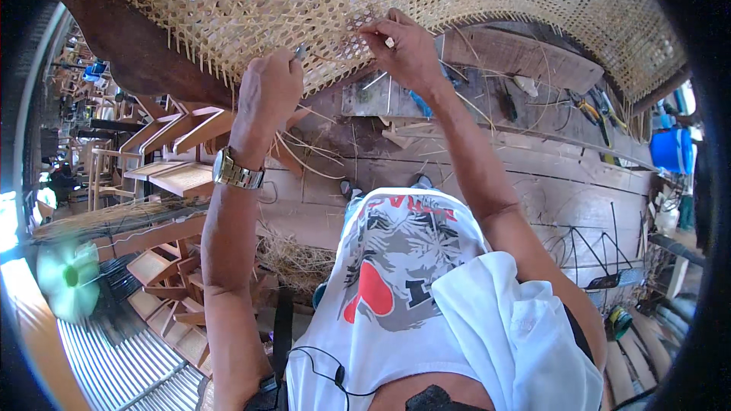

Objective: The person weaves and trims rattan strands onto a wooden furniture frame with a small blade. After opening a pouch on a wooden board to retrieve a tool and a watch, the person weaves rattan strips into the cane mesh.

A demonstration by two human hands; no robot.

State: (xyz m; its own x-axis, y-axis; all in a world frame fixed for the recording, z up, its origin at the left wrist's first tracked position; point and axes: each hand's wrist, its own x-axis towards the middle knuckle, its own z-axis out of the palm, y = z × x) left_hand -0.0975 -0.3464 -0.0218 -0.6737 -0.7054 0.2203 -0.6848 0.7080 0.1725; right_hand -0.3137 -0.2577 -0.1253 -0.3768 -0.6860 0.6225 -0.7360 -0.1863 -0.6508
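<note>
**Both hands at the cane edge**

From my head view, wooden chair frames [179, 144] are stacked at my left, pliers [590, 113] and loose cane strands [304, 154] lie on the plank floor [563, 183] below. The woven cane panel [320, 0] spans overhead. My left hand [268, 91] is raised, fingers closed around a small metal tool [300, 51] at the weave's edge. My right hand [403, 49] pinches a strand there, wrist bent.

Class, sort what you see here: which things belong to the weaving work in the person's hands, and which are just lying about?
In use:
- woven cane panel
- loose cane strand
- left hand, gripping a small tool
- right hand, pinching the weave

Lying about:
- pliers
- blue bucket
- wooden chair frames
- green fan
</note>
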